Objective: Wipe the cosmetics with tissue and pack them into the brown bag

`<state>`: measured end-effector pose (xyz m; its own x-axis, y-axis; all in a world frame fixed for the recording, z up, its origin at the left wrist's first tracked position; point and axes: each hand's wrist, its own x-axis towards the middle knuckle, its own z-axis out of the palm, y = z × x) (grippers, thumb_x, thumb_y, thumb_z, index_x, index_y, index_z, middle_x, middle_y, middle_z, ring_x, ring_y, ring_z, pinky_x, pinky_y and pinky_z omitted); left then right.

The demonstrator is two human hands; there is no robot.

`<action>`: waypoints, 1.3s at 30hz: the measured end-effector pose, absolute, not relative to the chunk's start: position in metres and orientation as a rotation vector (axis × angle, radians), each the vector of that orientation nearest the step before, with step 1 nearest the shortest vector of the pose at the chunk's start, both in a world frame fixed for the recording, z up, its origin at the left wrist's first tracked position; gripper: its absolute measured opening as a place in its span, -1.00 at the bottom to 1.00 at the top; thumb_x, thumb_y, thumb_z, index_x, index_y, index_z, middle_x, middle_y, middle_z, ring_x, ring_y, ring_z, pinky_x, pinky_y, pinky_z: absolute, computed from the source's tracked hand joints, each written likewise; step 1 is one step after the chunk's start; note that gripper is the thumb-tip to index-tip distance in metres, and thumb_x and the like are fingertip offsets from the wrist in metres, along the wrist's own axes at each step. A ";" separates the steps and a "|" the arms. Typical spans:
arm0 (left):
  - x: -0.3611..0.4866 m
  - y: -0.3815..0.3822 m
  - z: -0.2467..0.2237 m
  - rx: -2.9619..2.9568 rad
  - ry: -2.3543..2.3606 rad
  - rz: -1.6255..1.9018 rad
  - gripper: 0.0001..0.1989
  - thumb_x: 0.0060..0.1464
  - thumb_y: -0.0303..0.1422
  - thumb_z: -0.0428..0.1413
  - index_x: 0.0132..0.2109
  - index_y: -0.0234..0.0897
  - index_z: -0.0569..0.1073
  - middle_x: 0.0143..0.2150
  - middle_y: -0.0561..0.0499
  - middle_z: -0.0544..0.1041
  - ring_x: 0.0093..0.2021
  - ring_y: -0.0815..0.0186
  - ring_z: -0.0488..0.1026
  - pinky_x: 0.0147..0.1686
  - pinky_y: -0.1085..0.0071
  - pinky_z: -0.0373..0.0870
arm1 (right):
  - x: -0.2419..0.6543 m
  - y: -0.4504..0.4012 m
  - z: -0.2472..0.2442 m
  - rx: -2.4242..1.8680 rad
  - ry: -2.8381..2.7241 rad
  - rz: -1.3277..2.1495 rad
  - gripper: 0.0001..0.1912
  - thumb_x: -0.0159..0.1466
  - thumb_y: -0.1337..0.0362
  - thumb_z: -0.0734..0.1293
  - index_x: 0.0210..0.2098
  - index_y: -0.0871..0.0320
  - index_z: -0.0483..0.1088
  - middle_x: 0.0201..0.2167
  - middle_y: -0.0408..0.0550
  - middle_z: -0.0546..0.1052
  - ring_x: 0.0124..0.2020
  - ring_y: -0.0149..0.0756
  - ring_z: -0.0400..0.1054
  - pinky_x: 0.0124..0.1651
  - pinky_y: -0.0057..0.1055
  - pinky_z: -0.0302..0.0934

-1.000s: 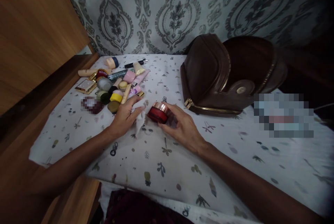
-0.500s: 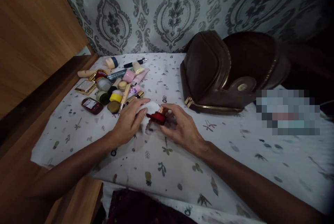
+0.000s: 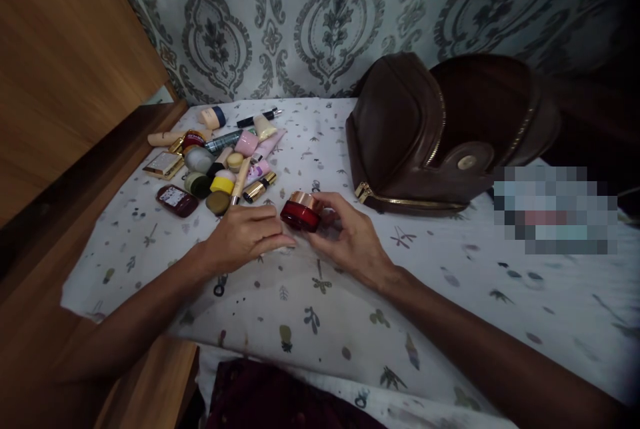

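Red jar (image 3: 301, 213) is sitting clamped between right hand's (image 3: 319, 216) thumb and fingers, above the printed sheet (image 3: 250, 329). Left hand (image 3: 250, 236) is curling closed just beside it on a white cloth (image 3: 285, 250), mostly hidden. Cosmetics (image 3: 221, 182) are lying beyond left hand; brown bag (image 3: 395, 142) is standing right.

No text legible. White label on dark red container (image 3: 177, 200): print too small. Pale lettering on red round item (image 3: 193, 140) in the pile: also unreadable.
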<state>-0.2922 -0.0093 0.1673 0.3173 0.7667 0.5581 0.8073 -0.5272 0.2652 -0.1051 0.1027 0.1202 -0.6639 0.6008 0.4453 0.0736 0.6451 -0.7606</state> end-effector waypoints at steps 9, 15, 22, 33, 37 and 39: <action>-0.282 -0.004 0.185 -2.211 -1.955 -1.077 -0.45 0.41 -0.14 -0.27 -0.48 -0.27 0.30 -0.52 0.05 0.32 -0.46 0.34 0.30 -0.40 0.37 0.19 | -0.104 0.101 0.123 -0.433 -2.157 0.859 -0.52 0.18 0.30 0.42 0.10 0.05 0.36 -0.10 0.00 0.55 -0.11 -0.12 0.44 -0.06 -0.12 0.39; -0.268 0.012 0.184 -2.093 -2.034 -1.024 -0.71 0.37 -0.22 -0.15 -0.16 -0.29 0.36 -0.20 -0.07 0.39 -0.12 0.20 0.36 -0.06 0.24 0.32 | -0.104 0.102 0.123 -0.278 -2.188 0.696 -0.48 0.23 0.31 0.38 0.18 0.08 0.32 -0.11 0.04 0.55 -0.09 -0.09 0.41 -0.03 -0.09 0.36; -0.270 -0.009 0.170 -2.449 -1.942 -0.771 -0.32 0.14 -0.41 0.06 0.35 -0.38 0.01 0.15 -0.28 0.15 0.25 0.01 0.15 0.22 0.04 0.26 | -0.105 0.105 0.118 -0.377 -2.177 0.801 -0.45 0.20 0.31 0.39 0.18 0.06 0.33 -0.15 0.00 0.55 -0.16 -0.11 0.41 -0.11 -0.12 0.38; -0.293 -0.022 0.176 -2.484 -1.694 -0.820 -0.65 0.25 -0.58 -0.07 0.12 -0.27 0.40 -0.01 -0.12 0.47 0.01 0.24 0.45 0.02 0.34 0.42 | -0.105 0.103 0.120 -0.498 -2.168 0.883 -0.45 0.19 0.28 0.43 0.17 0.06 0.36 -0.10 0.03 0.55 -0.13 -0.10 0.44 -0.06 -0.09 0.40; -0.295 -0.021 0.189 -2.460 -1.894 -0.923 -0.80 0.28 -0.45 0.02 -0.01 -0.27 0.47 -0.10 -0.05 0.56 -0.10 0.27 0.51 -0.09 0.42 0.43 | -0.106 0.103 0.118 -0.512 -2.159 0.843 -0.42 0.17 0.26 0.45 0.18 0.12 0.33 -0.08 0.06 0.55 -0.11 -0.08 0.45 -0.06 -0.08 0.41; -0.292 -0.017 0.188 -2.329 -1.959 -1.012 -0.80 0.27 -0.43 0.04 0.00 -0.29 0.47 -0.09 -0.05 0.57 -0.10 0.26 0.51 -0.08 0.40 0.42 | -0.106 0.103 0.116 -0.506 -2.160 0.809 -0.42 0.17 0.24 0.45 0.16 0.15 0.33 -0.07 0.09 0.54 -0.11 -0.07 0.45 -0.09 -0.08 0.42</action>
